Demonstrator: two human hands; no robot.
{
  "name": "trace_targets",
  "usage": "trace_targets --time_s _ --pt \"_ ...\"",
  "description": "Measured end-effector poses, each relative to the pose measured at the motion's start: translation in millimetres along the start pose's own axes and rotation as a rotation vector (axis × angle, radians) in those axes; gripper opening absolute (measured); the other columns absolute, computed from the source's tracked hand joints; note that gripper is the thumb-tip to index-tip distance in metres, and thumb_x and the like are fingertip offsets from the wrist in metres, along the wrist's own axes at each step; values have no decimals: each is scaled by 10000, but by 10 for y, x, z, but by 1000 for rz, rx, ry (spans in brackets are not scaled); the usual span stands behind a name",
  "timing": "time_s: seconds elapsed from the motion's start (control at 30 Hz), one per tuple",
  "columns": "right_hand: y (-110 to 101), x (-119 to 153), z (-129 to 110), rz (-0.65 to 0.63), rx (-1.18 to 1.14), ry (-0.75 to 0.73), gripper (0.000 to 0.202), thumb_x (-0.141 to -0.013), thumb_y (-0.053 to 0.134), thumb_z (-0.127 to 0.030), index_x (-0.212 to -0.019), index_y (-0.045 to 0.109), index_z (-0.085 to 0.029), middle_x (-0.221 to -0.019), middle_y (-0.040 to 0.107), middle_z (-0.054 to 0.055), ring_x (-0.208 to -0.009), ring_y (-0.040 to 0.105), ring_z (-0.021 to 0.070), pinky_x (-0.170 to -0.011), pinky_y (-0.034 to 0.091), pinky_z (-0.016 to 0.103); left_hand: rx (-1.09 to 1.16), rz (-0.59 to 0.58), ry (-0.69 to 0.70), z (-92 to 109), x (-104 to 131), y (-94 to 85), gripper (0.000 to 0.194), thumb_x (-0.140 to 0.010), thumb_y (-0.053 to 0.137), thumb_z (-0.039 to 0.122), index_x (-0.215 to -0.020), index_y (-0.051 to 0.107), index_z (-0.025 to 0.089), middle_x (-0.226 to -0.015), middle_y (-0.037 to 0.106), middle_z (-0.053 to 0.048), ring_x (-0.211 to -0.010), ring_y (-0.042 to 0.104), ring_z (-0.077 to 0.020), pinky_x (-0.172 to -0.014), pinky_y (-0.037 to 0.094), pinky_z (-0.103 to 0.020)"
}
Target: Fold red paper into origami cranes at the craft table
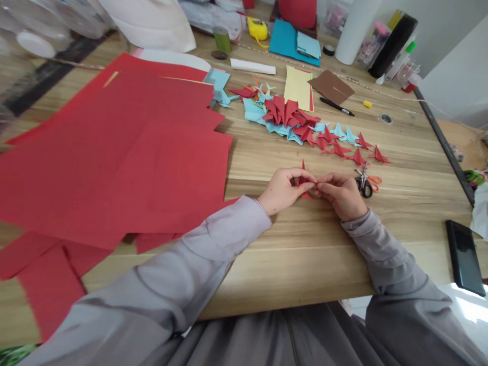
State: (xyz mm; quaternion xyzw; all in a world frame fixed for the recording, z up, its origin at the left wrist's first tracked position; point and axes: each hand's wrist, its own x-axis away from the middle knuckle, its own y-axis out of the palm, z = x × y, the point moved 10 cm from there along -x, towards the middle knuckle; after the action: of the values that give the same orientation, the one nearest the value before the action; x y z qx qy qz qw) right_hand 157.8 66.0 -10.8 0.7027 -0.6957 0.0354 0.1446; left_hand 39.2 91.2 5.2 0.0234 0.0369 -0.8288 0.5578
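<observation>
Between my two hands is a small red origami crane (304, 195), partly hidden by fingers. My left hand (285, 189) is closed, pinching it with thumb and forefinger. Close beside it, my right hand (343, 193) pinches the crane's right-hand tip; the fingertips of both hands nearly meet. Past my hands lie folded red cranes (337, 149) and light blue cranes (338, 131) in rows. A heap of red folded paper (281, 111) sits at their left end. Just right of my right hand are scissors (365, 184) with black and orange handles.
Large red paper sheets (114, 152) cover the table's left side. Farther back are yellow paper (298, 87), brown paper (331, 86), a black pen (336, 106), a tape roll (386, 119) and a yellow tape measure (258, 29). A dark phone (464, 256) lies at the right edge.
</observation>
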Motion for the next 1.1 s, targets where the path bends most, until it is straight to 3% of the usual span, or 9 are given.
trace_targets --time_s 0.4,1.1 --pt "-2 22 10 87 -109 16 222 -493 829 -249 -612 669 -154 -527 653 -15 -481 583 89 -502 477 209 5 18 1 5 7 -13 133 -696 706 259 -765 699 146 -731 682 -39 -644 571 -126 -589 457 -243" --pt "12 39 26 99 -205 -2 330 -487 848 -239 -727 636 -154 -577 672 -25 -484 587 74 -501 472 198 61 47 -43 -15 22 -38 109 -676 700 216 -746 708 134 -734 699 -52 -695 620 -144 -667 498 -270"
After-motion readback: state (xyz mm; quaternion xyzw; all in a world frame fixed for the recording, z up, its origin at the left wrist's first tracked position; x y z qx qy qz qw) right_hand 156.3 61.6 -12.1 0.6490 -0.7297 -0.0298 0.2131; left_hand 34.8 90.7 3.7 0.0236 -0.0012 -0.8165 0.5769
